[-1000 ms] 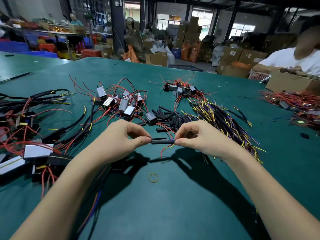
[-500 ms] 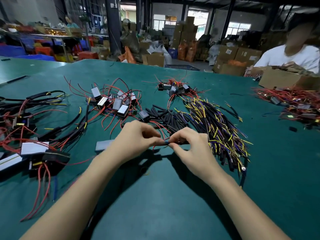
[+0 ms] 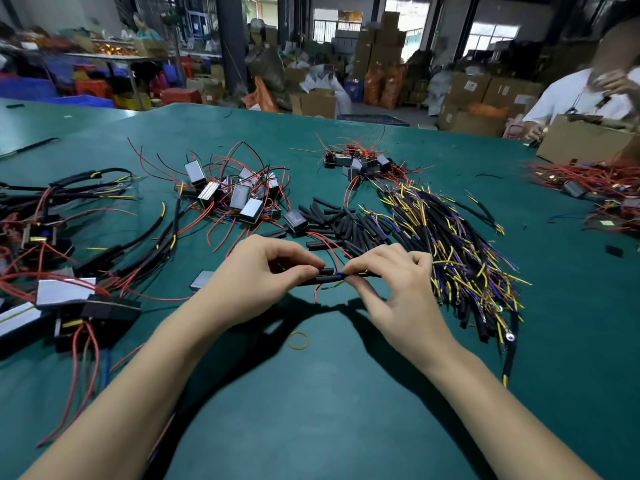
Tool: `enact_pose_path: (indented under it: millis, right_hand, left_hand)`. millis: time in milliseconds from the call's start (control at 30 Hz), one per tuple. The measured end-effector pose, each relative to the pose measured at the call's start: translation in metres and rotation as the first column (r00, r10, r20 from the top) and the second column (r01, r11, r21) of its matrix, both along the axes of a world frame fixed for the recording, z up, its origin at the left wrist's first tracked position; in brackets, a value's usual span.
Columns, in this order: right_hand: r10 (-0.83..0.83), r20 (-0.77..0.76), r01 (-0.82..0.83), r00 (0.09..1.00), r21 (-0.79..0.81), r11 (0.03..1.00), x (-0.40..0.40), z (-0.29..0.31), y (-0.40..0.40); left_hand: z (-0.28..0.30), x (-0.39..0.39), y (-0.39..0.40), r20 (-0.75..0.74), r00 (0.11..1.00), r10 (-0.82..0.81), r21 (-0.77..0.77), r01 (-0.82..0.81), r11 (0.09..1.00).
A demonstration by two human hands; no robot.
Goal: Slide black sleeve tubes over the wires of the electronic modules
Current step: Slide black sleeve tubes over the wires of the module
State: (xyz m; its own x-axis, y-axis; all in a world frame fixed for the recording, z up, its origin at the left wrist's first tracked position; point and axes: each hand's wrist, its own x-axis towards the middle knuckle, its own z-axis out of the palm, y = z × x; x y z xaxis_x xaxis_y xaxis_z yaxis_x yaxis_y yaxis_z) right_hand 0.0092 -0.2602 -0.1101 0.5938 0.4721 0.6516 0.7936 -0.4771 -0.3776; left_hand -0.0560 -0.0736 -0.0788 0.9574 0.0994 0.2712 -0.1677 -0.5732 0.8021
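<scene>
- Head view: both hands are meeting above the middle of the green table (image 3: pixel 346 427).
- Left hand (image 3: pixel 256 275) is pinching a black sleeve tube (image 3: pixel 323 276) between thumb and forefinger, other fingers curled.
- Right hand (image 3: pixel 391 282) is pinching a bundle of thin wires (image 3: pixel 341 272) at the tube's right end; blue and red strands are showing between the two hands.
- Tube is lying roughly level, held just above the table.
- A red wire end is hanging below the tube.
- Loose sleeve tubes (image 3: pixel 346 223) are lying in a pile just beyond the hands.
- Modules (image 3: pixel 239 197) with red leads are sitting heaped left of that pile.
- Sleeved wire bundle (image 3: pixel 460 251), yellow and purple tips, is lying right of the right hand.
- Yellow rubber band (image 3: pixel 298 340) is lying on the table between the forearms.
- Another person in a white shirt (image 3: pixel 575 98) is standing at far right behind a cardboard box (image 3: pixel 585 138).
</scene>
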Motion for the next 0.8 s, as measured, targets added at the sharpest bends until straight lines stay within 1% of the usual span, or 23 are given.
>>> enact_pose_path:
  millis: [133,267,400,533,633,733,800]
  right_hand:
    - [0.004,0.036,-0.003,0.999,-0.017,1.0,-0.0014,-0.0007,-0.0006]
    - [0.02,0.09,-0.019,0.996,-0.014,1.0,-0.0018,0.002,-0.0026]
    - [0.022,0.115,-0.022,0.993,-0.001,1.0,-0.0037,0.0032,-0.0018]
    - [0.062,0.114,-0.062,0.992,-0.004,0.998,-0.0041,0.0058,-0.0024]
    - [0.082,0.154,-0.08,0.985,-0.018,0.997,-0.0034,0.0072,-0.0041]
    - [0.107,0.126,-0.11,0.986,0.017,0.994,-0.0042,0.0074,-0.0032]
    - [0.122,0.082,-0.125,0.989,0.031,0.992,-0.0025,0.0085,-0.0047]
  left_hand:
    - [-0.0004,-0.0004,-0.0008,0.019,1.0,-0.023,0.035,0.023,0.999]
    - [0.0003,0.0006,0.0,0.003,1.0,-0.023,0.042,0.023,0.999]
    - [0.0018,-0.0006,-0.0002,-0.008,0.999,-0.031,0.022,0.031,0.999]
    - [0.0041,-0.0034,-0.0029,0.004,0.998,-0.055,-0.047,0.056,0.997]
    - [0.0043,-0.0046,-0.007,0.019,0.997,-0.079,-0.014,0.079,0.997]
    - [0.0031,-0.0035,-0.0083,0.069,0.997,-0.032,0.04,0.029,0.999]
    - [0.0034,-0.0029,-0.0079,0.098,0.995,-0.006,0.013,0.005,1.0]
